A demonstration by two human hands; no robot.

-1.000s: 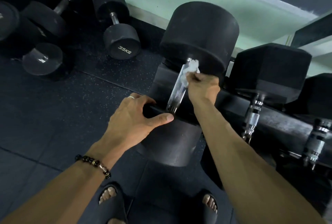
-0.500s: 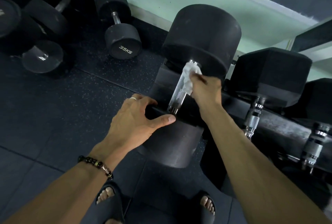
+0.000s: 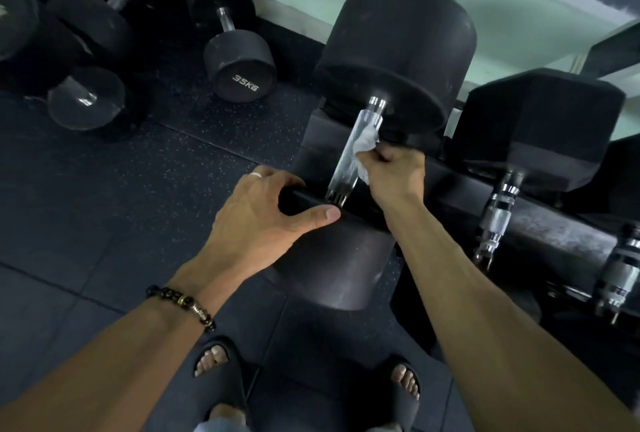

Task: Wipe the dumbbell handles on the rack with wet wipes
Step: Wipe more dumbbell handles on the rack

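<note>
Chrome handle (image 3: pixel 349 158), right grip (image 3: pixel 393 172) pinching wipe (image 3: pixel 366 142), left grip (image 3: pixel 266 213) clasping rack rail (image 3: pixel 540 224), hex dumbbell (image 3: pixel 536 127) beside

Head view, steeply downward — close over rack (image 3: pixel 540 224)

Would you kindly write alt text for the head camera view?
A person's right hand presses a white wet wipe against the chrome handle of a large round dumbbell on a rack, while the left hand grips the dumbbell's near end. More dumbbells lie on the floor.
</note>
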